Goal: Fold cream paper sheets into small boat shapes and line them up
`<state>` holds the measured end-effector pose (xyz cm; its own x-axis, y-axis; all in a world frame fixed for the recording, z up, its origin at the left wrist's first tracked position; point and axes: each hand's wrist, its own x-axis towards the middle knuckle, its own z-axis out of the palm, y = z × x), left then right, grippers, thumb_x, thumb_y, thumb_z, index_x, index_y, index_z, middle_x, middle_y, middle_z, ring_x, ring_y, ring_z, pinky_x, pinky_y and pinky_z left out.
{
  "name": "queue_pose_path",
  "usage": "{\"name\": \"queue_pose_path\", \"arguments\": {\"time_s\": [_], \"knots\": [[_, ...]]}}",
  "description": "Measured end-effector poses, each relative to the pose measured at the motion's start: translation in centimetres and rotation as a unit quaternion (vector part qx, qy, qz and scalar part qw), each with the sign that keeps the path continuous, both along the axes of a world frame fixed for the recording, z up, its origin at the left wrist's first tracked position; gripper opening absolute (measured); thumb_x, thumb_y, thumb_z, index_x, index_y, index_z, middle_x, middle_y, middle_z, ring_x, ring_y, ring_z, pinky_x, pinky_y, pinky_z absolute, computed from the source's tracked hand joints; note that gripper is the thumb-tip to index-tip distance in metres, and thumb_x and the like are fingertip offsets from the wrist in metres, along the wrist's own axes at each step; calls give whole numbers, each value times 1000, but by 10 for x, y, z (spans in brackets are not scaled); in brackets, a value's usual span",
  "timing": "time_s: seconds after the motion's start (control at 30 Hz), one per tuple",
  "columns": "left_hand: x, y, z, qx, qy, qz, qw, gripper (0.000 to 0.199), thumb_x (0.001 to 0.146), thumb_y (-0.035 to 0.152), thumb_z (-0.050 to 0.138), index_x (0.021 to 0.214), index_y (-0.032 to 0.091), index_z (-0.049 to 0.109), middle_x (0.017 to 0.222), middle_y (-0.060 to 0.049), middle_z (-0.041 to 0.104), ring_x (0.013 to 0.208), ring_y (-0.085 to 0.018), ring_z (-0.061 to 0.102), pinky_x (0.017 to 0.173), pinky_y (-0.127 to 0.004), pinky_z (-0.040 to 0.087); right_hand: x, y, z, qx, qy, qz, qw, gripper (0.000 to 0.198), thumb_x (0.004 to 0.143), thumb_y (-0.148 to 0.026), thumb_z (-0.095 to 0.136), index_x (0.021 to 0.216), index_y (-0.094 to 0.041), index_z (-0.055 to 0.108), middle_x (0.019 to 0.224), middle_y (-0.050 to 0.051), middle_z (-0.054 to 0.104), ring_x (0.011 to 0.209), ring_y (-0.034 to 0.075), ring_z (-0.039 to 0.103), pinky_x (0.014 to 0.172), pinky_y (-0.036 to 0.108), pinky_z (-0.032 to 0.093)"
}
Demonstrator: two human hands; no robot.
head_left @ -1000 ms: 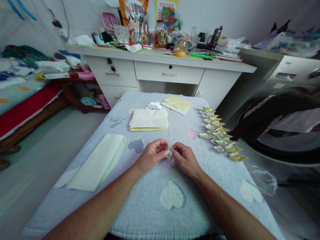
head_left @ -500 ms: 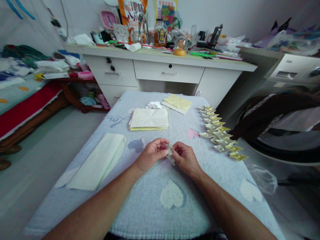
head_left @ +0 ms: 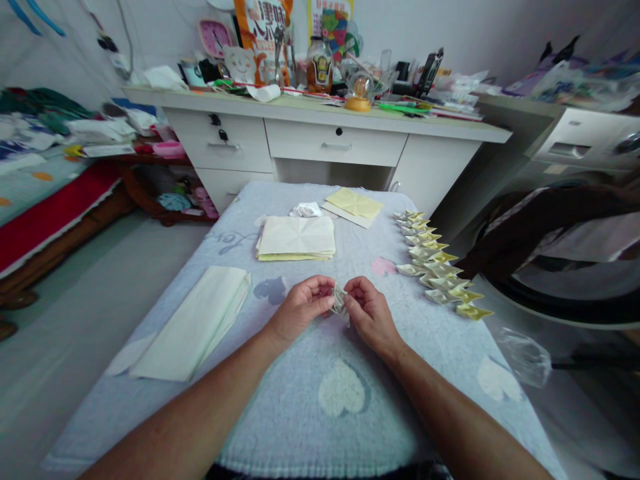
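Note:
A small folded paper boat (head_left: 341, 305) is held between my two hands over the cloth-covered table. My left hand (head_left: 305, 305) pinches its left side between thumb and fingers. On the other side my right hand (head_left: 369, 310) grips the paper's right edge, fingers curled. Beyond the hands lies a stack of creased paper sheets (head_left: 296, 237), white on top with yellow below. To the right, several finished paper boats (head_left: 437, 270) in pale and yellow paper stand in overlapping rows. A long folded bundle of pale paper (head_left: 193, 323) rests on the left.
Yellow and white sheets (head_left: 354, 205) lie at the table's back beside a crumpled white tissue (head_left: 306, 210). A cluttered white desk (head_left: 340, 140) stands behind. At right is a washing machine (head_left: 565, 153) with dark cloth in its door; at left, a bed (head_left: 55, 200).
My right fingers have shifted slightly on the small paper boat, and the boat has turned a little. Both hands keep hold of it in nearly the same place.

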<state>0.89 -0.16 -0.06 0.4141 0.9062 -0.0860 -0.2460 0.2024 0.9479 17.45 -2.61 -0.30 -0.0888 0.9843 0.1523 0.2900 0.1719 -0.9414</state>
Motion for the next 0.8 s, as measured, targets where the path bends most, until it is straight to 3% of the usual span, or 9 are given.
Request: {"name": "queue_pose_path", "arguments": {"time_s": [0.1, 0.3, 0.5, 0.8], "knots": [[0, 2, -2, 6, -6, 5, 1000, 29, 73, 26, 72, 99, 15, 62, 84, -3, 65, 73, -12, 57, 64, -22, 42, 2, -3, 4, 50, -17, 2, 999, 6, 87, -24, 44, 90, -20, 48, 72, -3, 51, 61, 12, 49, 57, 24, 39], [1, 1, -3, 26, 14, 24, 999, 26, 74, 25, 71, 97, 15, 62, 88, -3, 64, 80, -14, 59, 73, -25, 44, -1, -6, 8, 161, -135, -5, 978, 11, 80, -26, 59, 85, -20, 50, 87, 3, 49, 80, 17, 50, 67, 28, 43], [2, 1, -3, 32, 26, 37, 998, 27, 74, 26, 72, 97, 16, 63, 87, -3, 65, 80, -15, 59, 73, -25, 45, -2, -6, 8, 161, -146, -11, 976, 4, 83, -20, 55, 80, -20, 52, 86, 3, 48, 78, 16, 50, 67, 28, 43], [0, 1, -4, 37, 35, 31, 998, 29, 73, 27, 72, 98, 15, 63, 87, -3, 64, 75, -13, 58, 69, -24, 44, -4, -5, 6, 169, -151, -19, 974, 10, 80, -11, 52, 78, -20, 51, 85, 2, 48, 78, 15, 52, 67, 27, 42]]}}
